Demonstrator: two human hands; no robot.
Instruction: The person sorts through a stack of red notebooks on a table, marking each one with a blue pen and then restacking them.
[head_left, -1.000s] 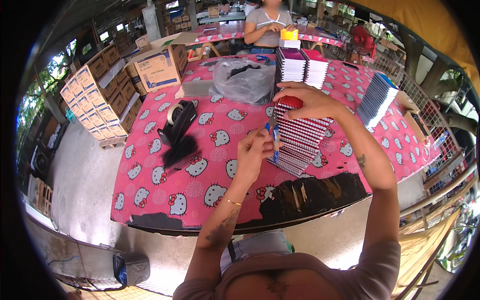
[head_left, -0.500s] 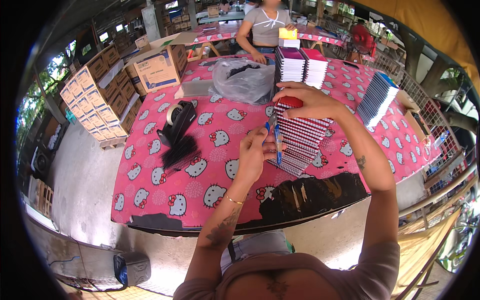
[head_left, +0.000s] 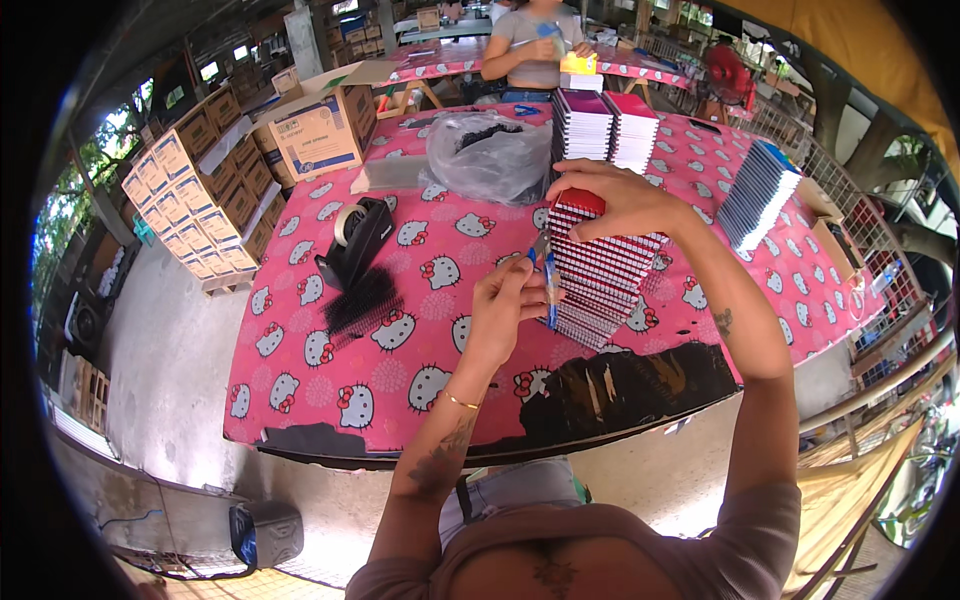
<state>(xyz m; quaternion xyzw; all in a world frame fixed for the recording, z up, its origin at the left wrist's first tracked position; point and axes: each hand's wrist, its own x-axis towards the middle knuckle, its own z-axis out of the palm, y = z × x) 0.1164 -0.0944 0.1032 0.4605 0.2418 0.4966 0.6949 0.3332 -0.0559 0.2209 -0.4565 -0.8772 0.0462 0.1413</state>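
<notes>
My left hand (head_left: 500,305) is closed around blue-handled pliers (head_left: 550,290), whose jaws point up at the left side of a tall stack of red spiral notebooks (head_left: 605,275). At the stack's top, my right hand (head_left: 632,205) curves over the red cover, fingers along the far edge and thumb on the near side. The notebooks' bound edges face me in rows. Left of my left hand lie a bundle of black spiral wires (head_left: 362,308) and a black tape dispenser (head_left: 358,245).
A clear plastic bag (head_left: 485,165) with black contents sits beyond the stack. Purple and pink notebook stacks (head_left: 605,130) stand behind it, a blue-covered stack (head_left: 757,197) at right. Cartons (head_left: 318,135) rise at left. A co-worker (head_left: 530,55) stands across the pink table (head_left: 310,400).
My left hand and the pliers have shifted slightly left; my right hand stays on the stack. Across the table, the co-worker's hand has risen from the tabletop to chest height.
</notes>
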